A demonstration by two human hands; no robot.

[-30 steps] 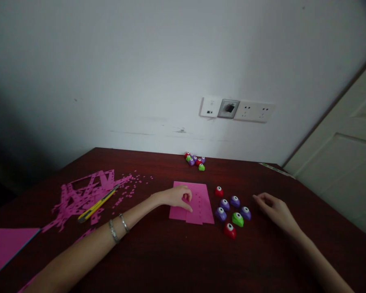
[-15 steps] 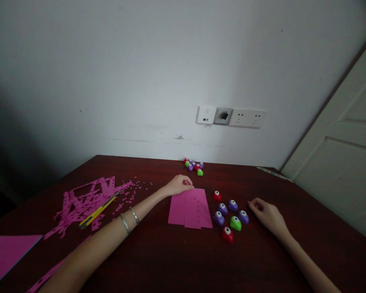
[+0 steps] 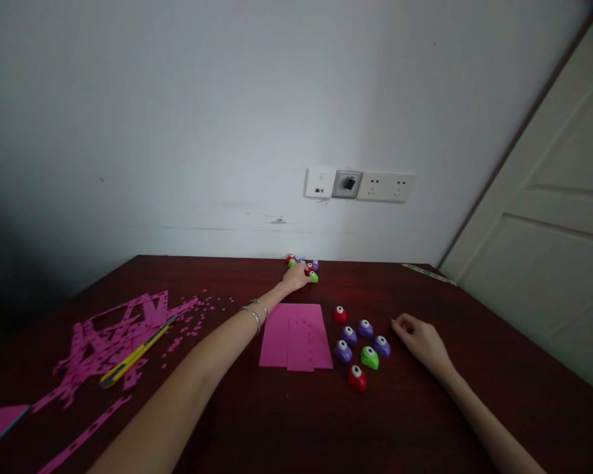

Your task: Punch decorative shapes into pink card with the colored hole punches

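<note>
My left hand (image 3: 296, 278) reaches to the far side of the table. Its fingers are closed around the green paper punch (image 3: 314, 277) at the near edge of a cluster of small punches; part of the cluster is hidden behind the hand. Below the forearm lies a pink paper sheet (image 3: 271, 342), with a narrower pink strip (image 3: 299, 359) on it that bears a row of small marks. My right hand (image 3: 420, 337) rests on the table, fingers curled in, nothing visible in them. Just left of it stand several red, purple and green punches, among them a green punch (image 3: 369, 357).
Pink paper scraps with punched holes (image 3: 113, 336) lie in a heap at left, a yellow utility knife (image 3: 136, 355) on top. Tiny paper bits (image 3: 192, 326) are scattered beside them. A pink sheet (image 3: 0, 424) lies at the left edge. Behind the table is a wall with sockets (image 3: 385, 187).
My left hand has moved from the top of the pink sheet forward to the far cluster and closed on a green punch. My right hand stays resting. The view has shifted slightly to the right.
</note>
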